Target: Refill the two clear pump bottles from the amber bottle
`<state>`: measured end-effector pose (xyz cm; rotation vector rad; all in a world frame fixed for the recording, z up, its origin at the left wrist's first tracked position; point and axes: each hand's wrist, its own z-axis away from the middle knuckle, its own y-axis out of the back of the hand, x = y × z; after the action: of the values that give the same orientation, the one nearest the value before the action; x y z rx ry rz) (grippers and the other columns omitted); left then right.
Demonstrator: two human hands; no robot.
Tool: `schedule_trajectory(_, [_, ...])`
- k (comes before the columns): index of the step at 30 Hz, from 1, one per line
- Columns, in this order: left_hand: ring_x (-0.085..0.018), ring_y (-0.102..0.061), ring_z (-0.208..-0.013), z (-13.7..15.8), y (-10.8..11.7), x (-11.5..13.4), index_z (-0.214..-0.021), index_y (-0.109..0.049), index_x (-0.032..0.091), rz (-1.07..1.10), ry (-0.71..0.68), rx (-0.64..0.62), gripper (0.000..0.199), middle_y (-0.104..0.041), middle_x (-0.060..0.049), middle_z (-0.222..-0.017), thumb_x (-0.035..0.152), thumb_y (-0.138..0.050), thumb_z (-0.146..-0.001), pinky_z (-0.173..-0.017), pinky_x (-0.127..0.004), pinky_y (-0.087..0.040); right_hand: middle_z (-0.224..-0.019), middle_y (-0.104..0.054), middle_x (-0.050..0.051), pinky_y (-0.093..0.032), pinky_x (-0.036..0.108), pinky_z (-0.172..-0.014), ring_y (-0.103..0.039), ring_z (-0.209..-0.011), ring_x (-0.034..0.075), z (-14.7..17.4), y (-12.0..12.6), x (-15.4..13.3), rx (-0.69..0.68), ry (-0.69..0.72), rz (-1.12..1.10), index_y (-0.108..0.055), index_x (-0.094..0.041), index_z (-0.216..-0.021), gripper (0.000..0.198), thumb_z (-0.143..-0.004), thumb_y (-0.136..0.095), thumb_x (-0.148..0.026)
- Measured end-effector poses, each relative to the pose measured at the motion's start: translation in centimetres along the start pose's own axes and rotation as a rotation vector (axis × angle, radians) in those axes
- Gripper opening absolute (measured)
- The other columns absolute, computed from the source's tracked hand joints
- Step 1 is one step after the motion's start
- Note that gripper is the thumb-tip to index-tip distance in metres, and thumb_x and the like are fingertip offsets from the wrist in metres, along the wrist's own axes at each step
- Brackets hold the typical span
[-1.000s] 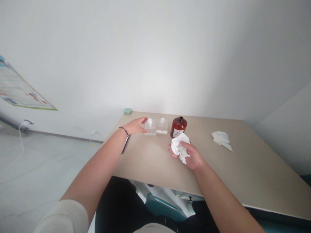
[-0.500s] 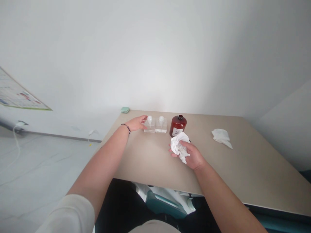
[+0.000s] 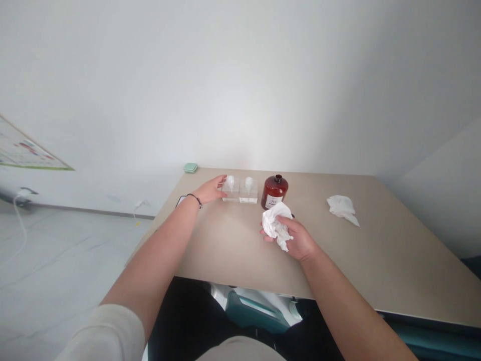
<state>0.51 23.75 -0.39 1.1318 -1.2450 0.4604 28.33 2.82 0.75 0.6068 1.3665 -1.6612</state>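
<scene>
At the back of the table, my left hand (image 3: 211,191) wraps its thumb and fingers around the left side of a clear square bottle (image 3: 232,191) with a white funnel-shaped top. A matching clear bottle (image 3: 248,192) stands right beside it, with a little clear liquid at the bottom. My right hand (image 3: 301,239) is closed on a crumpled white tissue (image 3: 275,224), held over the table in front of a brown-red bottle (image 3: 275,188). That bottle stands upright with an open neck and a white label, partly covered by the tissue.
Another crumpled tissue (image 3: 342,208) lies on the right of the table (image 3: 233,250). A small green case (image 3: 190,168) sits at the back left corner. Part of a flat, dark-edged object (image 3: 181,200) shows behind my left forearm. The wall rises directly behind the table.
The view has shifted slightly, and the flat object behind my left forearm now shows. Both hands keep nearly the same places, left at the clear bottle, right with the tissue.
</scene>
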Motion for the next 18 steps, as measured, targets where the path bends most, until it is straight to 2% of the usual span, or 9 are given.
schedule_trajectory(3, [-0.043,-0.048,-0.148,0.6,-0.3,0.2,-0.157,-0.039,0.016,0.008,0.081,0.011,0.11,-0.043,-0.027,-0.162,0.025,-0.089,-0.06,-0.125,-0.061,-0.033,-0.086,-0.08,0.01,-0.066,0.033,-0.063,-0.077,-0.074,0.024,0.0,0.0,0.0,-0.005,-0.003,0.0,-0.078,-0.017,-0.094,0.03,-0.072,-0.081,-0.037])
schedule_trajectory(6, [-0.043,-0.042,-0.152,1.3,-0.7,0.6,-0.164,-0.02,0.018,0.025,0.121,0.023,0.119,-0.033,-0.029,-0.167,0.018,-0.084,-0.063,-0.124,-0.061,-0.034,-0.087,-0.079,0.009,-0.067,0.035,-0.062,-0.077,-0.075,0.025,0.0,-0.1,0.0,-0.002,-0.004,-0.013,-0.077,-0.017,-0.095,0.032,-0.07,-0.083,-0.037])
schedule_trajectory(8, [-0.04,-0.038,-0.155,1.7,-1.2,1.0,-0.165,-0.013,0.022,0.061,0.133,0.058,0.118,-0.028,-0.028,-0.169,0.013,-0.078,-0.067,-0.124,-0.06,-0.034,-0.09,-0.079,0.009,-0.067,0.036,-0.061,-0.077,-0.078,0.026,0.1,-0.2,-0.1,0.006,-0.008,-0.031,-0.077,-0.017,-0.098,0.035,-0.073,-0.082,-0.041])
schedule_trajectory(10, [-0.037,-0.036,-0.157,2.1,-1.8,1.3,-0.164,-0.015,0.026,0.11,0.126,0.135,0.111,-0.031,-0.023,-0.169,0.008,-0.07,-0.069,-0.124,-0.058,-0.035,-0.094,-0.079,0.009,-0.066,0.036,-0.057,-0.077,-0.079,0.027,0.2,-0.2,-0.2,0.007,-0.001,-0.057,-0.075,-0.018,-0.103,0.04,-0.077,-0.079,-0.049])
schedule_trajectory(12, [-0.034,-0.04,-0.155,2.7,-2.5,1.7,-0.158,-0.028,0.028,0.141,0.1,0.27,0.099,-0.042,-0.018,-0.162,0.005,-0.065,-0.07,-0.123,-0.055,-0.037,-0.098,-0.079,0.01,-0.063,0.034,-0.049,-0.077,-0.078,0.027,0.2,-0.2,-0.4,-0.012,0.027,-0.085,-0.072,-0.02,-0.111,0.051,-0.082,-0.072,-0.061])
schedule_trajectory(14, [-0.03,-0.051,-0.145,3.6,-3.4,2.3,-0.146,-0.045,0.027,0.139,0.059,0.474,0.081,-0.057,-0.013,-0.145,0.004,-0.061,-0.07,-0.118,-0.05,-0.043,-0.098,-0.078,0.011,-0.058,0.032,-0.041,-0.076,-0.075,0.028,0.2,-0.1,-0.5,-0.042,0.06,-0.104,-0.068,-0.022,-0.117,0.061,-0.085,-0.062,-0.073])
schedule_trajectory(16, [-0.025,-0.065,-0.121,4.6,-4.6,3.2,-0.125,-0.059,0.025,0.138,-0.008,0.728,0.058,-0.066,-0.006,-0.118,0.004,-0.058,-0.071,-0.108,-0.043,-0.05,-0.097,-0.077,0.011,-0.053,0.03,-0.037,-0.075,-0.072,0.026,0.1,0.0,-0.7,-0.061,0.079,-0.116,-0.065,-0.022,-0.12,0.063,-0.089,-0.053,-0.076])
schedule_trajectory(18, [-0.018,-0.066,-0.095,5.9,-6.1,4.5,-0.107,-0.062,0.023,0.159,-0.139,0.901,0.039,-0.064,-0.001,-0.094,0.006,-0.057,-0.072,-0.095,-0.034,-0.053,-0.093,-0.076,0.01,-0.049,0.027,-0.036,-0.073,-0.067,0.024,0.0,0.1,-0.7,-0.052,0.089,-0.119,-0.064,-0.023,-0.118,0.056,-0.092,-0.052,-0.07])
